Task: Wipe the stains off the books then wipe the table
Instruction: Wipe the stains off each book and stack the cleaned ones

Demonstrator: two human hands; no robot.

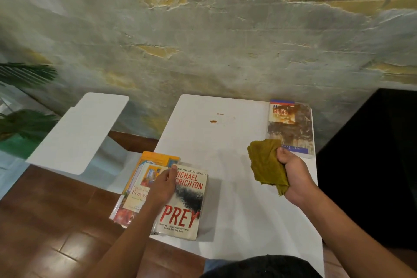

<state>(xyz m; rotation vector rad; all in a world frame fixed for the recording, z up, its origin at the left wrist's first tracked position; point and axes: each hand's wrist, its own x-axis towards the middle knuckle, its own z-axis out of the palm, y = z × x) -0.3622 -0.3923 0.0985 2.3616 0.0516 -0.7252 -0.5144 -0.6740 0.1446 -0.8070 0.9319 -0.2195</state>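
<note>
A white table point(237, 187) stands against the wall. At its front left lies a stack of books with the white "Prey" paperback point(185, 205) on top, partly over a yellow-covered book point(144, 178). My left hand point(163, 185) rests on the left edge of "Prey", fingers curled at that edge. My right hand point(295, 178) grips a crumpled olive-green cloth point(266, 162) just above the table. A stained book point(291, 128) lies at the far right corner, its cover smeared brown. Small brown stains point(213, 121) mark the table's far middle.
A second white table point(83, 128) stands to the left, across a gap over brown tiled floor point(45, 221). Green plant leaves point(20, 101) reach in at the far left. A dark surface point(372, 153) borders the table on the right. A rough plaster wall rises behind.
</note>
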